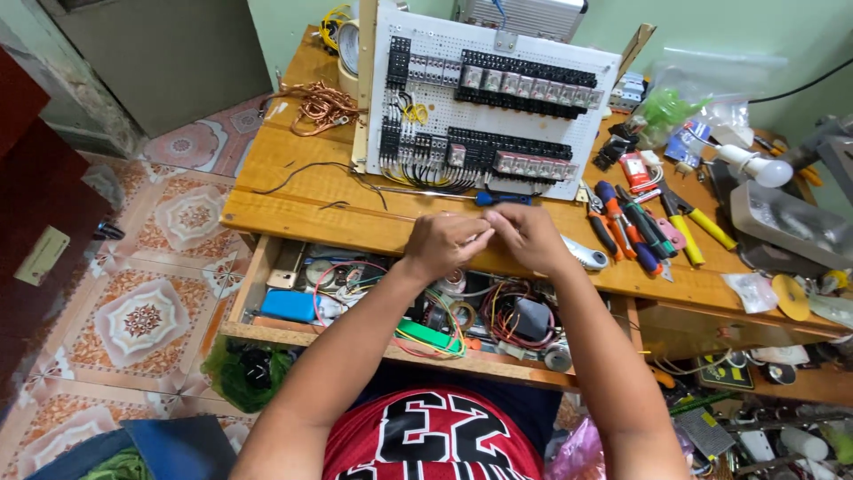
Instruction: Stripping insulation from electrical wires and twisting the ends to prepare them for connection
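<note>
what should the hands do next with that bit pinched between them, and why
Probably carry it up to the white panel: the left hand and right hand meet fingertip to fingertip just below it, pinching something too small to identify, and the blue-handled screwdriver lies ready beside them.

small item, perhaps a wire (491, 216), pinched between fingertips, above bench edge

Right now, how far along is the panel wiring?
Done: the white perforated panel carries rows of black relays, and short wires loop under its lower-left blocks. In hand: the left hand and right hand meet at the fingertips over the bench edge, pinching something too small to tell. Left: most relays on the right show no wires; a copper wire tangle lies unused.
</note>
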